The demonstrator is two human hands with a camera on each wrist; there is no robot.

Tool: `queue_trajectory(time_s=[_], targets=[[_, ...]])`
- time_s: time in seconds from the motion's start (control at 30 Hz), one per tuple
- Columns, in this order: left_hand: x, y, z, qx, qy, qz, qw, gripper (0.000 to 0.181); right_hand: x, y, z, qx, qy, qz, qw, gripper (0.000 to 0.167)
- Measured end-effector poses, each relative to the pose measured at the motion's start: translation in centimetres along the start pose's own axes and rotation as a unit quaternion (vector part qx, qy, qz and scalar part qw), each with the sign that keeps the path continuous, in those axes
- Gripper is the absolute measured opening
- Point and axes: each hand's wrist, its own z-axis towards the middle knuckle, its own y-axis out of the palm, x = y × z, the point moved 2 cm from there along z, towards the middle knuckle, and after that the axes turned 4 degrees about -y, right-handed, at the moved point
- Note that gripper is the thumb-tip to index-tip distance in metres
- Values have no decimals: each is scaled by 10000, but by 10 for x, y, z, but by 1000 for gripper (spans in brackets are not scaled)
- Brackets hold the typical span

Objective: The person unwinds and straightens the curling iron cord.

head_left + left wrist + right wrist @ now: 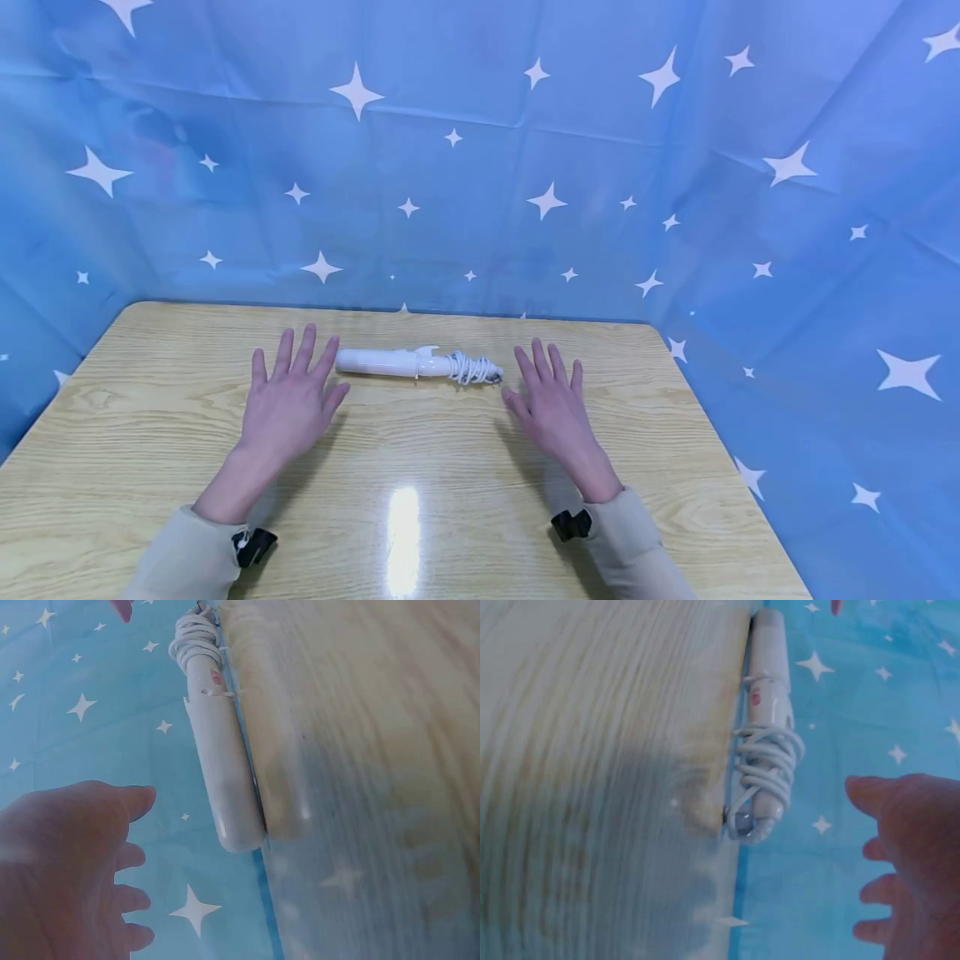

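A white rod-shaped device point(381, 362) lies crosswise on the wooden table, its cord point(471, 368) wound round its right end. My left hand point(288, 410) is held palm down with fingers spread, just left of the device's smooth end. Beyond the corded end, on the right, my right hand point(557, 412) has its fingers spread too. Neither hand holds anything. The left wrist view shows the device point(223, 765) apart from the left hand point(71, 862); the right wrist view shows the cord point(769, 761) apart from the right hand point(919, 855).
The pale wooden table point(450, 433) reflects a bright light near its front. A blue cloth point(480, 167) with white stars hangs behind the table and along its sides. Dark straps point(255, 547) with small black pieces sit at both wrists, over light sleeves point(180, 558).
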Motion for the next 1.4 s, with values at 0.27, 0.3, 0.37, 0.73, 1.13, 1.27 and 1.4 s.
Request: queue_trajectory(time_s=[0.27, 0.3, 0.37, 0.73, 1.13, 1.27, 1.4], targets=[[-9, 9, 9, -15, 122, -9, 9999, 65, 15, 15, 9, -46, -152, 118, 9998, 69], [-11, 11, 11, -43, 127, -30, 9999, 65, 18, 18, 11, -92, -164, 124, 9997, 70], [-14, 14, 14, -128, 115, -51, 9998, 65, 24, 23, 13, -195, -202, 139, 9995, 71], [-29, 32, 41, -916, 361, -1229, 9875, 76, 50, 37, 28, -662, -547, 1786, 9802, 78], [-46, 52, 54, -1673, 334, -2926, 9409, 71, 59, 48, 40, -1152, -108, 2299, 9663, 67], [-48, 56, 54, -1736, 307, -3010, 9372, 69, 59, 51, 41, -1069, -29, 2419, 9644, 63], [-48, 59, 56, -1680, 259, -3038, 9375, 65, 58, 53, 43, -928, -41, 2539, 9628, 62]])
